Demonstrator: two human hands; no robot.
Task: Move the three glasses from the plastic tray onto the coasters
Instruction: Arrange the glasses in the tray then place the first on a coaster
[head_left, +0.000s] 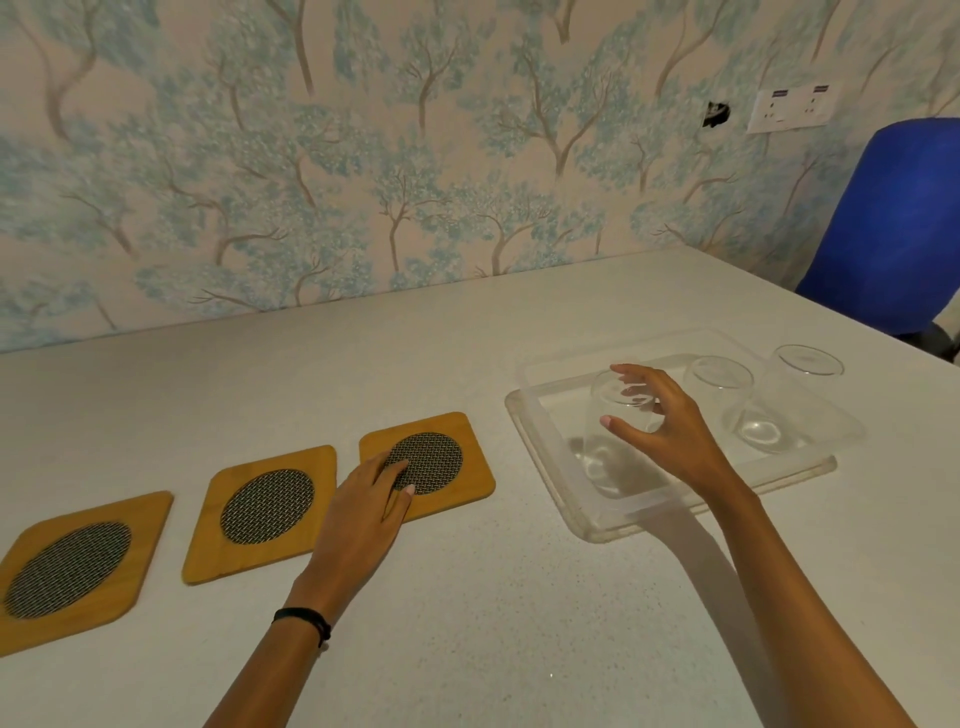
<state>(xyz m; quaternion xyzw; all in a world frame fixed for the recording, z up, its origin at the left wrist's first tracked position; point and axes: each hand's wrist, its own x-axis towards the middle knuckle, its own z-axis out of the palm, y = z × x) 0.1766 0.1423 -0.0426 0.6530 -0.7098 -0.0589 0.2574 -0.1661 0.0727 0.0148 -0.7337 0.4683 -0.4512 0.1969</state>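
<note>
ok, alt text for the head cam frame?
A person's right hand curls around the nearest of three clear glasses standing in a plastic tray on a white table. The left hand rests on the rightmost of three wooden coasters, all still bare.

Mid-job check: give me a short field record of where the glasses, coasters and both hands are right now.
glasses in tray: three, all upright in the plastic tray
nearest glass: right hand reaching around it, fingers spread, grip not closed
middle glass: untouched
far glass: untouched
coasters: left coaster, middle coaster, right coaster, all without a glass
left hand: flat, resting on the right coaster's near edge
glasses moved: none
</note>
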